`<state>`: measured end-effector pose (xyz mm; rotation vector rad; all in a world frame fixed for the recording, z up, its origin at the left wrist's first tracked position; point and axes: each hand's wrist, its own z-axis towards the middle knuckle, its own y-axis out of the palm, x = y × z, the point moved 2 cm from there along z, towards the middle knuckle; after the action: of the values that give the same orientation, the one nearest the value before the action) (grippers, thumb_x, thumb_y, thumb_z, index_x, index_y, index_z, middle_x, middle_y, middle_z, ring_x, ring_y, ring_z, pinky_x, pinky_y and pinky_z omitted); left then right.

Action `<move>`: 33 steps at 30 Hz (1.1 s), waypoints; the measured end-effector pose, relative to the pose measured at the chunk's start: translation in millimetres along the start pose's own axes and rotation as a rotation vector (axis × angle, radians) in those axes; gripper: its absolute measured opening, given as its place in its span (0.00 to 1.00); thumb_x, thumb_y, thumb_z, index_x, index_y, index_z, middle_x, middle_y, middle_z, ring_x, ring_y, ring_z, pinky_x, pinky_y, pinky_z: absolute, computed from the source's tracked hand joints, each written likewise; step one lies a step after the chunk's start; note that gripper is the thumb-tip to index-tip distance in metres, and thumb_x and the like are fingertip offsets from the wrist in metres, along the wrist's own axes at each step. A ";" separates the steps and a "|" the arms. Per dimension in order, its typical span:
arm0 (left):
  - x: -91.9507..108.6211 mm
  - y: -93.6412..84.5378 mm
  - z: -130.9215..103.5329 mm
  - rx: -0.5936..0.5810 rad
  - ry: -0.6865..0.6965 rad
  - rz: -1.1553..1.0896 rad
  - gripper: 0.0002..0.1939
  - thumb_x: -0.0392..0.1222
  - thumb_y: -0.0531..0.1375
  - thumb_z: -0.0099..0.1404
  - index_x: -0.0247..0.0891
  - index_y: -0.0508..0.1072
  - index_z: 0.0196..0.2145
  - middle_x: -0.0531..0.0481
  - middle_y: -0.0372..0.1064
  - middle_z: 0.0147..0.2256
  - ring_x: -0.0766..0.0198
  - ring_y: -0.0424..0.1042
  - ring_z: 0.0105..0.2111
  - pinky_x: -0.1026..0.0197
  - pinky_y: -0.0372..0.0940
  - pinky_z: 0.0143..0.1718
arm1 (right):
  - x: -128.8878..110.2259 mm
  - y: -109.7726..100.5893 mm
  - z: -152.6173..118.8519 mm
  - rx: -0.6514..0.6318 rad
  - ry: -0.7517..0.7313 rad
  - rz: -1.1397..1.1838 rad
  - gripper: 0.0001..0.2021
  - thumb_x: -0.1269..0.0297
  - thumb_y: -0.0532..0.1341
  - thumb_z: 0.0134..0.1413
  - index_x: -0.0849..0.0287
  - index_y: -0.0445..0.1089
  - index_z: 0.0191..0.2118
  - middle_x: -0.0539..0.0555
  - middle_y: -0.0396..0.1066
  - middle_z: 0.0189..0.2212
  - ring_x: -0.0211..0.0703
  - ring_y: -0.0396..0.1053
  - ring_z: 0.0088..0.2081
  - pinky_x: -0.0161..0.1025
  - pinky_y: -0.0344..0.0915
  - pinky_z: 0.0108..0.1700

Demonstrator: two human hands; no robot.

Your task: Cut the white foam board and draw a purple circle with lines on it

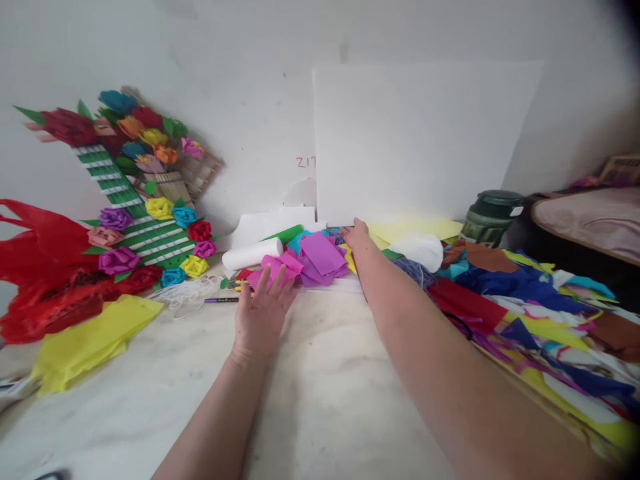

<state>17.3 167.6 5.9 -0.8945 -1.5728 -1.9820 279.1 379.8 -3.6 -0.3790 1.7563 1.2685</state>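
My left hand (263, 310) is held palm up above the tabletop, fingers spread, with nothing in it. Just beyond its fingertips are pink paper pieces (277, 265) and a stack of purple paper squares (324, 257). My right hand (356, 237) reaches to the back of the pile, beside the purple squares and near a pale yellow sheet (415, 231). Its fingers bend down and are partly hidden, so I cannot make out anything in them. A white roll (253, 255) lies left of the pink pieces, and a purple pen (221, 300) is near my left hand.
Paper flowers on a green-and-white striped stand (157, 240) lean at the left, by red plastic (45, 267) and yellow sheets (95, 340). A white board (425, 140) rests against the wall. At right are a green jar (487, 220), colourful scraps (540, 320) and a bag (590, 220).
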 end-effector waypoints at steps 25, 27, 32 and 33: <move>-4.6 -9.4 2.1 -0.009 -0.062 -0.018 0.31 0.63 0.47 0.58 0.45 0.59 0.54 0.43 0.56 0.56 0.49 0.61 0.51 0.41 0.55 0.51 | -53.2 13.7 -29.5 -0.044 -0.093 0.343 0.08 0.63 0.52 0.56 0.59 0.58 0.28 0.46 0.65 0.20 0.31 0.66 0.23 0.24 0.49 0.13; -4.6 -9.8 1.8 -0.009 -0.080 -0.030 0.32 0.63 0.47 0.58 0.46 0.58 0.55 0.43 0.55 0.57 0.48 0.63 0.50 0.41 0.56 0.50 | -58.5 17.8 -40.5 -0.098 -0.105 0.368 0.07 0.63 0.53 0.56 0.58 0.58 0.28 0.46 0.65 0.20 0.31 0.67 0.24 0.25 0.47 0.13; 1.2 -6.0 -4.0 -0.020 -0.088 0.028 0.30 0.61 0.45 0.60 0.42 0.58 0.54 0.39 0.57 0.55 0.53 0.71 0.40 0.44 0.59 0.47 | -64.4 22.2 -81.8 -0.221 -0.125 0.348 0.07 0.63 0.54 0.55 0.58 0.58 0.28 0.46 0.66 0.21 0.30 0.67 0.23 0.25 0.47 0.13; 2.9 -4.8 -5.6 -0.020 -0.079 0.042 0.30 0.61 0.45 0.60 0.41 0.59 0.54 0.38 0.59 0.54 0.54 0.72 0.39 0.45 0.60 0.46 | -64.1 22.1 -91.3 -0.249 -0.111 0.336 0.08 0.63 0.55 0.54 0.58 0.57 0.27 0.45 0.65 0.20 0.30 0.66 0.23 0.25 0.47 0.13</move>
<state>10.8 163.4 4.0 -1.0170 -1.5661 -1.9581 254.0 293.8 66.5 -0.1513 1.6162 1.7229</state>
